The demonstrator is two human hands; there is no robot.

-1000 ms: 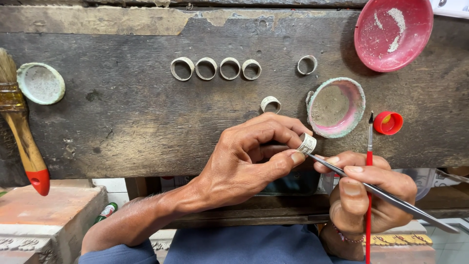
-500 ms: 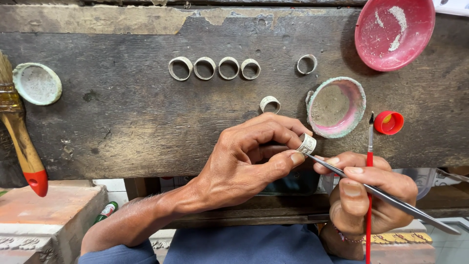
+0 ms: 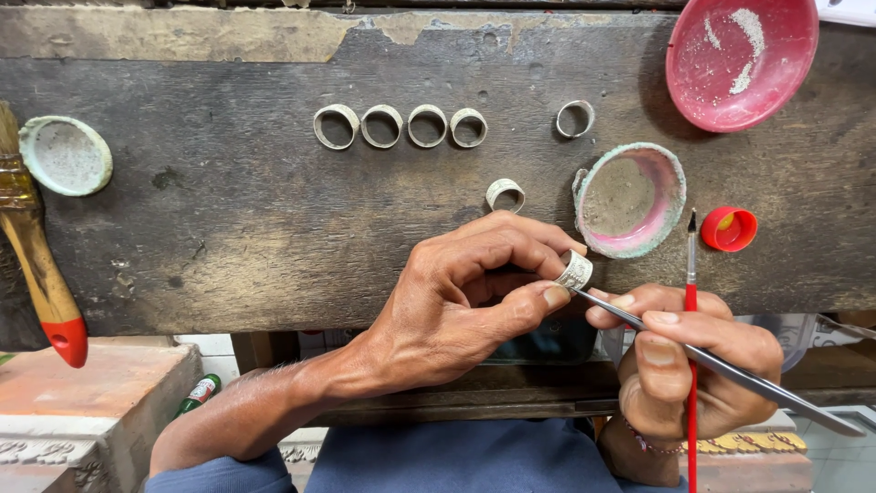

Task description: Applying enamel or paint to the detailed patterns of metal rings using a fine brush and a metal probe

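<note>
Little has moved since the earlier frames: we keep the same hold, and only the view has slid a touch, so the things on the bench sit slightly lower than before.

Our left hand (image 3: pixel 465 301) is closed on a small engraved metal ring (image 3: pixel 575 270), pinched between thumb and forefinger at the fingertips, over the near edge of the wooden bench (image 3: pixel 228 219). Our right hand (image 3: pixel 689 365) is closed around thin metal tweezers (image 3: pixel 721 363), whose tip touches the ring from the right; the same hand also holds a red-handled fine brush (image 3: pixel 691 365), standing nearly upright.

On the bench, a row of four rings (image 3: pixel 400 126) lies toward the far edge, a fifth ring (image 3: pixel 576 119) to their right, and a sixth ring (image 3: pixel 505 194) just beyond our left knuckles. A worn pink bowl (image 3: pixel 630 199) sits just past the held ring, a red cap (image 3: pixel 729 229) beside it, and a red dish (image 3: pixel 741 57) at the far right corner. At the left edge lie a pale lid (image 3: pixel 66 155) and a wide paintbrush (image 3: pixel 36 265).
</note>
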